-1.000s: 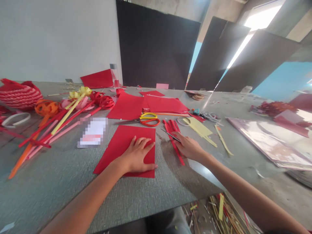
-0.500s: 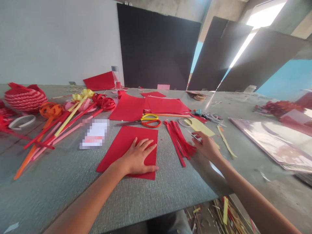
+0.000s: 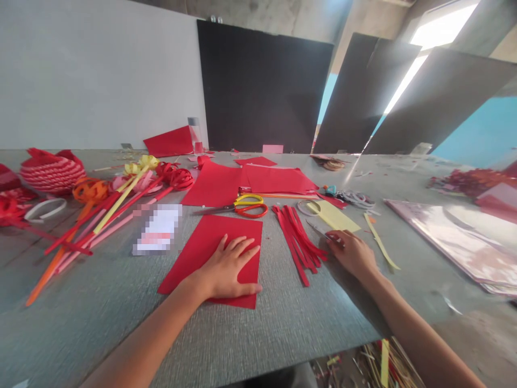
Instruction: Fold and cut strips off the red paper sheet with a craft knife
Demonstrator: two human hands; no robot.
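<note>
My left hand (image 3: 226, 267) lies flat, fingers spread, on a red paper sheet (image 3: 197, 250) at the near middle of the grey table (image 3: 100, 312). It grips nothing. My right hand (image 3: 354, 253) rests on the table just right of a bundle of cut red paper strips (image 3: 297, 234). It is closed around a thin pointed tool (image 3: 320, 231), whose tip points left and away toward the strips. What kind of tool it is cannot be made out.
Yellow-and-red scissors (image 3: 246, 205) lie behind the sheet, with larger red sheets (image 3: 250, 180) beyond. A yellow paper piece (image 3: 335, 215) lies right of the strips. Paper flowers on sticks (image 3: 100, 205) and a woven basket (image 3: 52, 172) sit left, a glossy sheet (image 3: 456, 240) right. Scraps litter the floor (image 3: 382, 366).
My right hand has moved rightward with the tool, from on top of the red strips to the table beside them. My left hand has stayed on the red sheet.
</note>
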